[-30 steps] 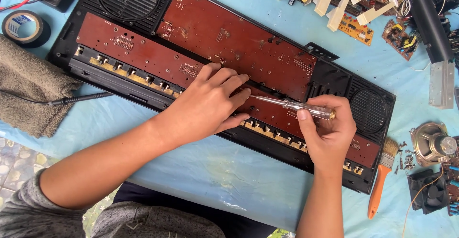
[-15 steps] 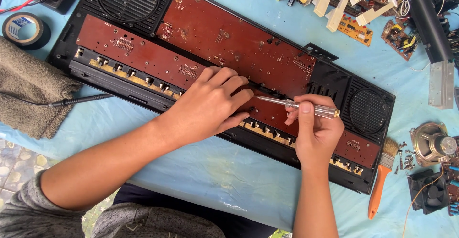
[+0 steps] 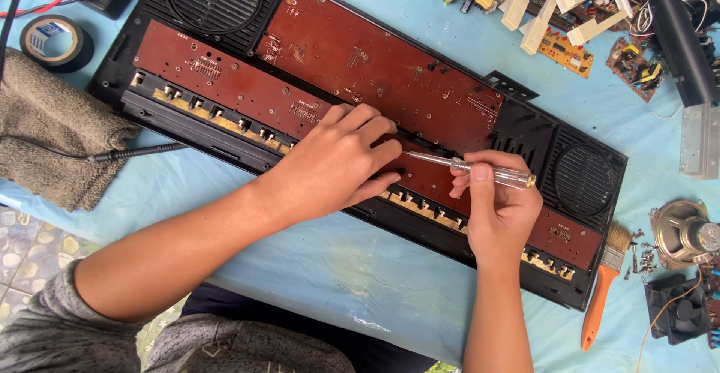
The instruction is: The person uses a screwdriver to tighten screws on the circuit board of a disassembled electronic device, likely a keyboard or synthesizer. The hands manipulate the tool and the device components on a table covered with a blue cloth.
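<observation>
A slim clear-handled screwdriver is pinched in the grip of the right hand, its tip laid against the reddish-brown circuit board of an opened black electronic keyboard case. The left hand is pressed flat on that board, holding nothing. The case lies open on the blue-covered surface; the boards are seated inside, so the work appears mid-way. An orange-handled brush lies nearby.

Open blue bench strip near side, between the two forearms: free passage. Left approach blocked by grey towel, probe cable. Right side crowded: orange-handled brush, loose speaker, small fan. Far right edge cluttered with circuit boards.
</observation>
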